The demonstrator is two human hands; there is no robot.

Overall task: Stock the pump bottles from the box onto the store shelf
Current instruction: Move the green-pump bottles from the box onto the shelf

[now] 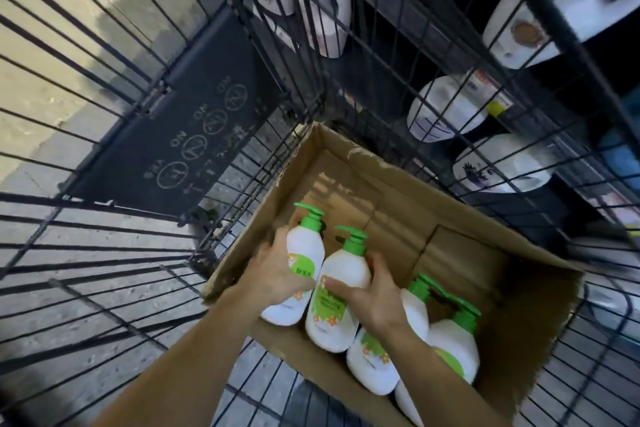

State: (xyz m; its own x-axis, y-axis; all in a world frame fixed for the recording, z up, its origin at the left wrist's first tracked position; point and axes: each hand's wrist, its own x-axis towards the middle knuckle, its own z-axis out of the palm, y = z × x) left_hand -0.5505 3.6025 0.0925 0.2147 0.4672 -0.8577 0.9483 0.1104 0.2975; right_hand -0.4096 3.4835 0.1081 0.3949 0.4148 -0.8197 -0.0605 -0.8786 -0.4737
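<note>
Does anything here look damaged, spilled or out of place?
No spill shows. The brown cardboard box has a torn, ragged far rim. The white pump bottles with green tops lie tumbled at one end, not upright.

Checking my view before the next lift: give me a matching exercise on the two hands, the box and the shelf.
Things:
1. left hand
2. right hand
3. cardboard box
4. shelf

States:
a. holds white bottles behind the wire cart
b. grips the bottle nearest the box's left wall
c. open, sitting in the wire cart
d. grips the second bottle

Pairs: 1-b, 2-d, 3-c, 4-a
</note>
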